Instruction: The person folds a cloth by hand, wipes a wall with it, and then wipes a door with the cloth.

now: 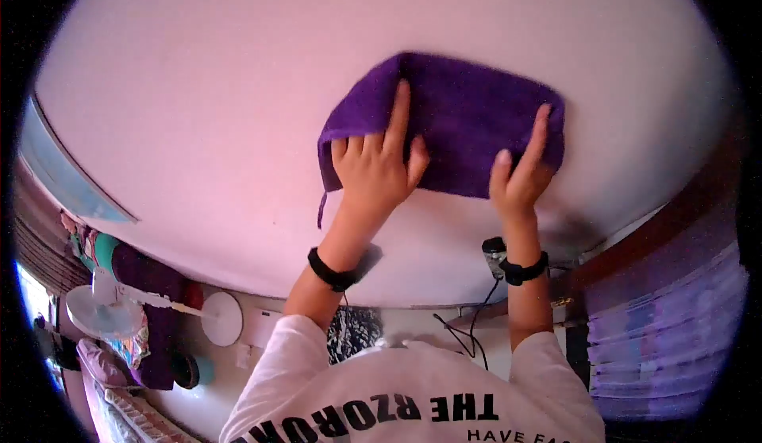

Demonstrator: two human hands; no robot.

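Observation:
A purple cloth (484, 113), towel-like and folded over, lies against a broad pale surface, and a thin loop or strip hangs from its lower left corner. My left hand (373, 169) is on the cloth's left part. Its index finger stretches over the cloth and its thumb points up, while the tips of the other fingers are tucked under the cloth's edge. At the lower right corner, my right hand (524, 181) has index finger and thumb extended on the cloth; its remaining fingers are curled and partly hidden. Both wrists wear black bands.
Below my right wrist are a dark plug (494, 246) and black cables (475, 328). A white pedestal fan (103, 308) stands at lower left, near a bin-like container (190, 370). Purple striped fabric (663, 332) hangs at right beside a dark brown edge.

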